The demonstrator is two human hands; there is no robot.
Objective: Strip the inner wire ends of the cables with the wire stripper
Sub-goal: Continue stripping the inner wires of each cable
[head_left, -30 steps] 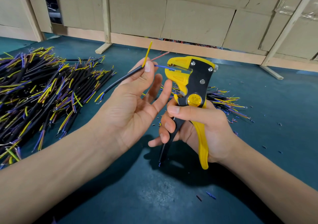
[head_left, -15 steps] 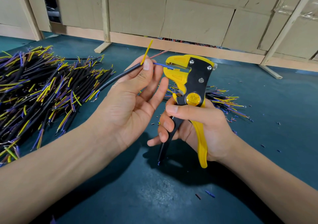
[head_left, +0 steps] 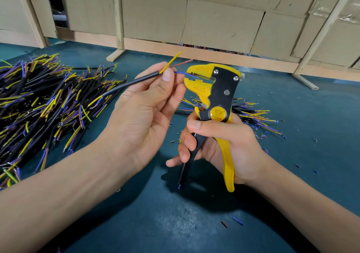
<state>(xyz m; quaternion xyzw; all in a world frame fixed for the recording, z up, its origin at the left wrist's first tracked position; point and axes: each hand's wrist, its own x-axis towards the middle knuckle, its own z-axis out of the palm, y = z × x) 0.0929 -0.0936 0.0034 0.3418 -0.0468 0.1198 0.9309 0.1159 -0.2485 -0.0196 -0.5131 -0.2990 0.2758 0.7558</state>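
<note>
A: Far left, heaped on the table (head_left: 194, 223): pile of black cables (head_left: 42, 101), coloured ends splayed. Probably stock waiting its turn, kept within reach of the left hand (head_left: 144, 114).

B: And that hand?

A: Pinching one black cable (head_left: 136, 80) between thumb and fingers, just short of where the jacket ends. Other fingers loosely extended. Yellow wire (head_left: 171, 61) and reddish wire (head_left: 183, 63) fanned up and away, likely to keep them out of the tool.

B: Blue one?

A: Blue wire (head_left: 184, 74) held level, tip lying in the mouth of the wire stripper (head_left: 212, 91). Jaws parted, so apparently not yet bitten.

B: Right side?

A: Right hand (head_left: 220, 141) wrapped round both handles, thumb across the front, handles spread. Looks ready for a squeeze. Behind it, a smaller bundle of cables (head_left: 251, 114), possibly finished ones, and insulation scraps (head_left: 236, 220) scattered around.
</note>
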